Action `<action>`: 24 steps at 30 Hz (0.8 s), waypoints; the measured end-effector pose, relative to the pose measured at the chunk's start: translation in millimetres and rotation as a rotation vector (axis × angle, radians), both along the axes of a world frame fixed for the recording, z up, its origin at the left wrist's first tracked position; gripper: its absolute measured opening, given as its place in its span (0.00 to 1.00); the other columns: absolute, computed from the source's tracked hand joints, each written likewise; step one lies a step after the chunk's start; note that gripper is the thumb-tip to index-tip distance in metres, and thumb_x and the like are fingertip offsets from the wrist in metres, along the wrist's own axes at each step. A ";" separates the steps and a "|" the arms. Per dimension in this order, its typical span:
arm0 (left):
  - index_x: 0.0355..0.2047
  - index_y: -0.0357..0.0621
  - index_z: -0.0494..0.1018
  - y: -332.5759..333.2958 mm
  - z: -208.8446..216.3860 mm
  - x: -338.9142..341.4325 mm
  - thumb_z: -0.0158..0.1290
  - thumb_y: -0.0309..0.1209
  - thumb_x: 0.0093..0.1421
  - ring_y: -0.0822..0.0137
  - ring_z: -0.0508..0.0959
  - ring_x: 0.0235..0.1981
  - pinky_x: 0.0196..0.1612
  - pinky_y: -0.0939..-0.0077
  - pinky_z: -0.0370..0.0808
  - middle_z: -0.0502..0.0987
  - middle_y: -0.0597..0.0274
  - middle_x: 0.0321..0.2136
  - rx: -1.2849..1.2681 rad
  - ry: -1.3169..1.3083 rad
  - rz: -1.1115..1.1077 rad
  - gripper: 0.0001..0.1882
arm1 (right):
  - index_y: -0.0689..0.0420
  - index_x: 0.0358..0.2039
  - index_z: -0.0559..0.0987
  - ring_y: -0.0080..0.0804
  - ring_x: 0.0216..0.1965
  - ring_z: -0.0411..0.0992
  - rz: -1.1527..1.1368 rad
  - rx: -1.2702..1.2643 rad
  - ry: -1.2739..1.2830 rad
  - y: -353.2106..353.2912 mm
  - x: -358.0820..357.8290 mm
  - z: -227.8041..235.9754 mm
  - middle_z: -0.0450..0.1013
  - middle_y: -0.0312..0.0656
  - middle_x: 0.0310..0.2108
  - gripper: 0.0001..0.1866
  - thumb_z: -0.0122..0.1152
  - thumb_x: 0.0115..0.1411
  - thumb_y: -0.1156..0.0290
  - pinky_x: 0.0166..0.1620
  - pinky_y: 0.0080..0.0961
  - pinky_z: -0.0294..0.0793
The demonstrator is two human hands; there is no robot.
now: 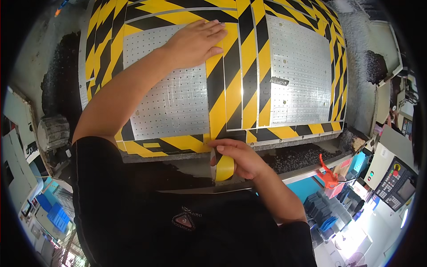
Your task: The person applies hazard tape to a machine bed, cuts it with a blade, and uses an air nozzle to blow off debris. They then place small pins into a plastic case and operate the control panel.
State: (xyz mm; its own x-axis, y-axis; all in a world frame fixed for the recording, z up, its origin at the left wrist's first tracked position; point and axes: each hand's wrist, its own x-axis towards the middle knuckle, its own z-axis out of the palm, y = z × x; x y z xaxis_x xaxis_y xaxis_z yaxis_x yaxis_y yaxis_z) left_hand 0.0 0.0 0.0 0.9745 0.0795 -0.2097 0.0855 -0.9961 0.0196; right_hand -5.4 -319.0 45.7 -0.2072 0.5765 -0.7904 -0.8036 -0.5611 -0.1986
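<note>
My right hand [242,159] grips a roll of yellow-and-black striped tape [224,169] at the near edge of a metal bed. From the roll, a strip of tape [217,104] runs away from me across the bed. Near the strip's far end, my left hand [198,43] lies flat with its fingers stretched out. Beneath that hand and forearm is a silver plate with rows of small holes [171,104], partly hidden by the arm. A second perforated plate [302,66] lies to the right. Striped tape borders both plates.
Dark chips [298,159] lie in the trough along the bed's near edge. An orange air gun [328,172] hangs at the right, near stacked grey bins [331,211]. A machine control panel [396,182] stands at far right. Blue bins [58,218] are at lower left.
</note>
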 end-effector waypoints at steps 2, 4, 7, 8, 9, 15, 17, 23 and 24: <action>0.72 0.47 0.50 0.3 -8.3 -2.8 0.36 0.55 0.71 0.66 0.48 0.74 0.74 0.60 0.43 0.50 0.62 0.73 0.103 -0.167 -0.011 0.36 | 0.67 0.58 0.71 0.39 0.44 0.78 -0.057 0.014 0.036 -2.5 -1.5 -3.6 0.75 0.48 0.45 0.22 0.56 0.68 0.69 0.45 0.30 0.80; 0.71 0.46 0.52 -0.1 -14.1 -3.0 0.34 0.58 0.71 0.65 0.49 0.73 0.74 0.59 0.44 0.52 0.61 0.72 0.129 -0.221 -0.005 0.37 | 0.67 0.58 0.71 0.39 0.44 0.78 -0.053 0.010 0.041 -2.2 -2.1 -4.5 0.75 0.47 0.45 0.22 0.56 0.68 0.70 0.45 0.31 0.80; 0.71 0.45 0.54 -3.4 -14.6 -2.0 0.32 0.60 0.70 0.64 0.50 0.73 0.74 0.58 0.45 0.54 0.60 0.72 0.157 -0.259 0.014 0.39 | 0.67 0.58 0.71 0.39 0.44 0.78 -0.060 0.005 0.051 -1.8 -1.8 -4.3 0.75 0.47 0.45 0.22 0.56 0.67 0.70 0.46 0.31 0.80; 0.71 0.44 0.54 -4.1 -13.1 -1.0 0.32 0.61 0.70 0.64 0.50 0.73 0.74 0.58 0.45 0.53 0.60 0.72 0.158 -0.241 0.029 0.40 | 0.67 0.58 0.71 0.39 0.44 0.78 -0.070 0.004 0.059 -1.8 -1.7 -4.2 0.75 0.47 0.44 0.22 0.56 0.67 0.70 0.46 0.30 0.80; 0.71 0.44 0.54 -2.7 -11.6 -0.4 0.32 0.61 0.70 0.64 0.50 0.73 0.74 0.58 0.45 0.53 0.60 0.72 0.158 -0.243 0.027 0.40 | 0.67 0.58 0.71 0.39 0.44 0.78 -0.072 0.004 0.058 -2.2 -1.5 -5.0 0.75 0.47 0.44 0.22 0.56 0.67 0.70 0.46 0.30 0.80; 0.72 0.48 0.49 15.1 -8.0 -3.7 0.38 0.56 0.70 0.66 0.46 0.74 0.75 0.62 0.40 0.48 0.61 0.73 0.113 -0.152 -0.017 0.38 | 0.67 0.58 0.71 0.38 0.43 0.78 -0.066 0.019 0.048 -0.6 -0.9 -3.4 0.75 0.47 0.42 0.22 0.56 0.68 0.69 0.45 0.30 0.80; 0.72 0.49 0.50 20.8 -5.8 -6.6 0.42 0.56 0.69 0.65 0.46 0.74 0.75 0.62 0.41 0.48 0.59 0.73 0.075 -0.163 -0.049 0.39 | 0.66 0.58 0.71 0.38 0.43 0.78 -0.056 0.013 0.025 1.1 -0.9 2.2 0.75 0.46 0.41 0.21 0.56 0.68 0.69 0.44 0.30 0.81; 0.71 0.50 0.55 36.6 5.4 -16.1 0.44 0.62 0.65 0.62 0.48 0.74 0.75 0.61 0.43 0.49 0.60 0.73 0.086 -0.110 -0.049 0.42 | 0.65 0.59 0.71 0.37 0.44 0.79 -0.023 0.015 0.033 -2.5 -0.3 -3.2 0.76 0.47 0.42 0.22 0.56 0.68 0.69 0.44 0.32 0.82; 0.69 0.50 0.59 38.1 8.0 -18.1 0.48 0.61 0.63 0.61 0.49 0.74 0.75 0.61 0.45 0.51 0.60 0.72 0.048 -0.146 -0.052 0.41 | 0.65 0.59 0.71 0.37 0.44 0.79 -0.028 0.019 0.031 -2.5 -0.4 -2.7 0.76 0.47 0.42 0.22 0.56 0.68 0.69 0.44 0.32 0.82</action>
